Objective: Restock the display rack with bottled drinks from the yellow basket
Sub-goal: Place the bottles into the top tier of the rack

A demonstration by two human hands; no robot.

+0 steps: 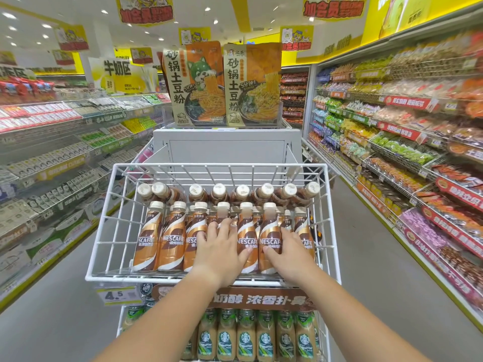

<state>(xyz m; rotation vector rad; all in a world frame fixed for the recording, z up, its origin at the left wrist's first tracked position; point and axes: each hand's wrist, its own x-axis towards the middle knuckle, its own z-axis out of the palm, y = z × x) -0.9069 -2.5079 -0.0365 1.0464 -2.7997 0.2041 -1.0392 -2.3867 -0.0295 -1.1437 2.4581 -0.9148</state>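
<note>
A white wire display rack stands in front of me, its upper tier holding several brown Nescafe coffee bottles upright in a front row. More of them lie on their sides behind. My left hand grips one upright bottle in the middle of the front row, fingers curled over its shoulder. My right hand rests with fingers spread on the bottles at the right end of that row. The yellow basket is out of view.
A lower tier holds Starbucks bottles under a brown banner. Two noodle packets stand on a grey box above the rack. Stocked shelves line the right aisle and more shelves the left. A price tag hangs at the rack's front left.
</note>
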